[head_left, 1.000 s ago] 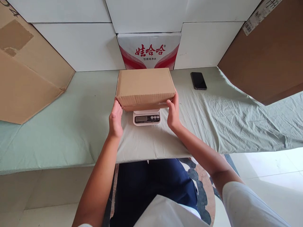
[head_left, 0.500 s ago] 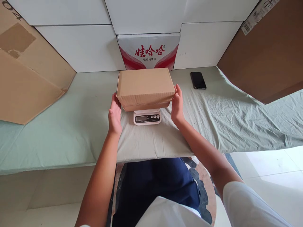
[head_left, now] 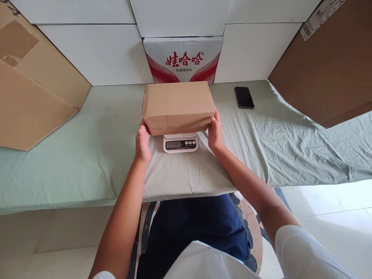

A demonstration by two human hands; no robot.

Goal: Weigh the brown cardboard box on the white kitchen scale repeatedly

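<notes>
A closed brown cardboard box [head_left: 178, 100] rests on a small white kitchen scale [head_left: 180, 144] in the middle of the cloth-covered table [head_left: 87, 155]. Only the scale's front panel shows, with a dark display and buttons. My left hand [head_left: 143, 143] presses its fingers against the box's lower left corner. On the opposite side, my right hand [head_left: 215, 133] holds the lower right corner. Both hands clasp the box between them.
A black phone [head_left: 244, 97] lies face up at the back right. A white carton with red print [head_left: 183, 60] stands behind the box against white blocks. Large cardboard sheets lean at the left [head_left: 31, 97] and at the right [head_left: 328, 69].
Half a second ago my hands stood slightly off the box's sides with fingers spread; now they have closed in on its lower corners. The box stays on the scale.
</notes>
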